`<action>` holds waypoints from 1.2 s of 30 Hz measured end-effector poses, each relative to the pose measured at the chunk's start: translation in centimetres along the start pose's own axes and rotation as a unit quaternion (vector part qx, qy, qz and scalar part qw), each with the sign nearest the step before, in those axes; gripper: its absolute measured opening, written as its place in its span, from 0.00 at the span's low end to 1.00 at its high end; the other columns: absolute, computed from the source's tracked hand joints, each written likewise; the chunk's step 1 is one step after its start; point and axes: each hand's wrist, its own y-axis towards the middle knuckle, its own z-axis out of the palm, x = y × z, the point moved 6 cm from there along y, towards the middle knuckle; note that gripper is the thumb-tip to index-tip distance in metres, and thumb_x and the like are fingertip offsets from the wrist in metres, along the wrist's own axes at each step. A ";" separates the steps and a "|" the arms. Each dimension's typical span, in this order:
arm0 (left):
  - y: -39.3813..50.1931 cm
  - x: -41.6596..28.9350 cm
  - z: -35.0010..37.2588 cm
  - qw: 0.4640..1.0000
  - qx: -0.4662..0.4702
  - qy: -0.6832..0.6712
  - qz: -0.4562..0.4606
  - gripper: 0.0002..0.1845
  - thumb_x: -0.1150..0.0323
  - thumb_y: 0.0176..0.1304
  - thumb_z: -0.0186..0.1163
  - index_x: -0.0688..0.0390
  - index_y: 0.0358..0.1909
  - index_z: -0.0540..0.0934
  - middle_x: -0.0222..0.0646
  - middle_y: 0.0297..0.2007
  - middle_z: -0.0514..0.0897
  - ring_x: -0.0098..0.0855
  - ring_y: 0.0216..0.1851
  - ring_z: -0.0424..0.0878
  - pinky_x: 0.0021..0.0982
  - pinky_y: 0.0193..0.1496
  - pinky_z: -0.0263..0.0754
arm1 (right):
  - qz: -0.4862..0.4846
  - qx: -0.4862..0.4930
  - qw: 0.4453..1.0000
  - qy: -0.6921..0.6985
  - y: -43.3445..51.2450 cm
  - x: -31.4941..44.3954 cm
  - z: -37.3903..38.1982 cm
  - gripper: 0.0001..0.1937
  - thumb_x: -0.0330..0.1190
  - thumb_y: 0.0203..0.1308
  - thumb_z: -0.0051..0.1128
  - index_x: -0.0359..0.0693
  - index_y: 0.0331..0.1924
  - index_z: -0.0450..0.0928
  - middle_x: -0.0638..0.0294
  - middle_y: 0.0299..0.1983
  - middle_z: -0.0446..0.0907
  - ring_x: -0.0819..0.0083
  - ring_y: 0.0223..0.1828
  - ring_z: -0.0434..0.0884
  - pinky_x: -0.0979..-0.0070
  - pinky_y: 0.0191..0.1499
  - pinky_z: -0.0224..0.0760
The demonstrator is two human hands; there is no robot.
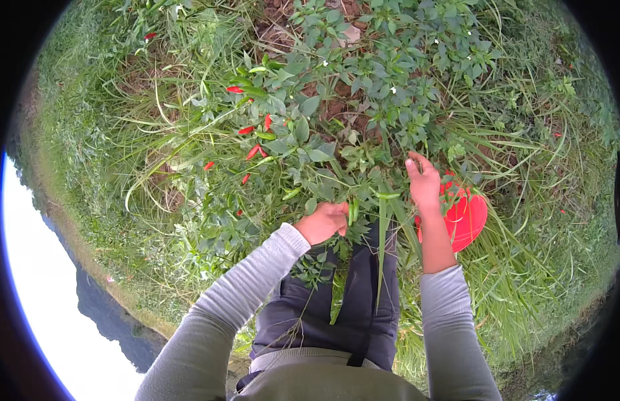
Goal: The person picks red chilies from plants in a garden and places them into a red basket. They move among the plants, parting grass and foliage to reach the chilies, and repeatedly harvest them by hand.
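Note:
My left hand (326,220) is curled among the leaves of a chili plant (310,150), right beside hanging green chilies (354,209). Whether its fingers hold a stem or a fruit is hidden. My right hand (423,184) is raised with thumb and fingers bent and a little apart; nothing shows between them. Partly behind my right wrist is a red plastic container (468,223), with red chilies (451,186) at its far side. Ripe red chilies (253,151) hang on the plant to the left of my hands, with green ones (253,91) among them.
Another leafy plant with small white flowers (390,65) grows ahead. Tall grass (510,260) surrounds both sides, and long blades cross in front of my dark trousers (320,321). Bare reddish soil (340,108) shows between plants. Dark hills (97,301) lie at the left rim.

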 end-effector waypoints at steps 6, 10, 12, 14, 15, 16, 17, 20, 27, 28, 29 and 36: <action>-10.2 -4.8 -0.7 0.989 0.050 0.094 0.101 0.08 0.76 0.56 0.47 0.63 0.34 0.76 0.27 0.20 0.73 0.16 0.15 0.64 0.18 0.15 0.53 | -0.084 -0.033 0.982 0.167 -7.8 18.2 -3.6 0.09 0.32 0.60 0.53 0.35 0.37 0.79 0.76 0.26 0.70 0.88 0.25 0.62 0.88 0.27 0.56; -12.2 -10.3 -5.9 0.954 -0.131 -0.051 0.264 0.08 0.69 0.62 0.51 0.63 0.35 0.76 0.19 0.14 0.62 0.14 0.11 0.54 0.18 0.13 0.48 | -0.252 0.021 0.967 0.034 -12.3 25.0 2.1 0.09 0.32 0.56 0.56 0.35 0.38 0.78 0.58 0.29 0.80 0.73 0.28 0.78 0.78 0.33 0.69; -13.0 -13.4 -6.1 0.923 -0.183 -0.027 0.338 0.08 0.67 0.63 0.52 0.61 0.35 0.77 0.16 0.12 0.60 0.12 0.11 0.51 0.17 0.13 0.45 | -0.224 0.007 0.971 -0.078 -12.2 25.1 4.9 0.14 0.36 0.54 0.58 0.36 0.41 0.78 0.57 0.26 0.79 0.76 0.28 0.77 0.77 0.35 0.70; -13.6 -16.2 -5.6 0.890 -0.222 0.045 0.396 0.09 0.67 0.63 0.53 0.61 0.38 0.78 0.14 0.13 0.63 0.11 0.11 0.51 0.17 0.13 0.44 | -0.129 0.004 0.962 -0.242 -11.3 23.9 6.9 0.15 0.41 0.53 0.57 0.38 0.39 0.78 0.53 0.29 0.80 0.62 0.31 0.79 0.69 0.36 0.71; -13.3 -17.5 -5.4 0.869 -0.222 0.129 0.424 0.10 0.67 0.62 0.54 0.62 0.39 0.80 0.16 0.15 0.69 0.11 0.14 0.56 0.16 0.17 0.50 | -0.080 0.001 0.944 -0.321 -11.1 23.1 7.5 0.16 0.43 0.53 0.56 0.39 0.38 0.78 0.50 0.31 0.80 0.55 0.33 0.80 0.65 0.36 0.72; -12.1 -18.5 -5.5 0.847 -0.232 0.215 0.427 0.10 0.66 0.60 0.56 0.61 0.36 0.81 0.23 0.19 0.75 0.17 0.19 0.66 0.21 0.24 0.60 | -0.091 0.008 0.932 -0.351 -10.8 21.6 8.1 0.18 0.46 0.51 0.56 0.41 0.38 0.78 0.51 0.28 0.80 0.53 0.33 0.80 0.61 0.36 0.72; -10.9 -19.3 -5.4 0.818 -0.242 0.301 0.426 0.10 0.64 0.58 0.59 0.61 0.33 0.82 0.30 0.22 0.81 0.23 0.24 0.75 0.26 0.31 0.69 | -0.074 0.029 0.924 -0.374 -10.5 20.0 8.7 0.17 0.45 0.51 0.56 0.41 0.38 0.79 0.51 0.28 0.80 0.53 0.32 0.80 0.61 0.35 0.72; -6.8 -19.7 -5.7 0.787 -0.245 0.453 0.341 0.13 0.59 0.56 0.61 0.60 0.30 0.83 0.32 0.18 0.78 0.22 0.20 0.69 0.27 0.27 0.65 | -0.053 0.070 0.906 -0.413 -10.7 17.2 10.0 0.15 0.43 0.51 0.56 0.42 0.35 0.80 0.52 0.29 0.80 0.53 0.30 0.79 0.61 0.34 0.72; -3.7 -17.3 -5.9 0.794 -0.234 0.542 0.144 0.26 0.42 0.50 0.56 0.58 0.19 0.83 0.35 0.14 0.77 0.32 0.17 0.72 0.32 0.27 0.67 | -0.267 -0.010 0.900 -0.345 -14.9 14.4 11.2 0.08 0.33 0.46 0.56 0.47 0.32 0.81 0.62 0.28 0.78 0.62 0.23 0.79 0.68 0.26 0.73; -3.6 -17.0 -5.9 0.782 -0.234 0.564 0.127 0.27 0.41 0.49 0.57 0.58 0.19 0.83 0.37 0.15 0.77 0.33 0.18 0.73 0.32 0.27 0.67 | -0.264 -0.004 0.902 -0.343 -15.6 13.9 11.5 0.09 0.33 0.46 0.55 0.48 0.33 0.81 0.63 0.28 0.77 0.63 0.23 0.79 0.69 0.25 0.73; -3.4 -16.7 -6.0 0.768 -0.234 0.585 0.111 0.28 0.39 0.48 0.57 0.58 0.19 0.83 0.38 0.16 0.78 0.34 0.19 0.74 0.32 0.27 0.68 | -0.261 0.002 0.903 -0.341 -16.2 13.5 11.6 0.10 0.32 0.45 0.54 0.48 0.34 0.81 0.65 0.27 0.76 0.64 0.22 0.78 0.70 0.25 0.73; -2.6 -16.3 -8.7 0.703 -0.261 0.643 0.158 0.21 0.52 0.45 0.62 0.63 0.28 0.81 0.43 0.27 0.82 0.42 0.28 0.79 0.34 0.38 0.72 | -0.256 0.045 0.922 -0.288 -17.4 11.6 12.4 0.09 0.33 0.45 0.57 0.46 0.34 0.81 0.62 0.28 0.77 0.63 0.23 0.78 0.69 0.27 0.73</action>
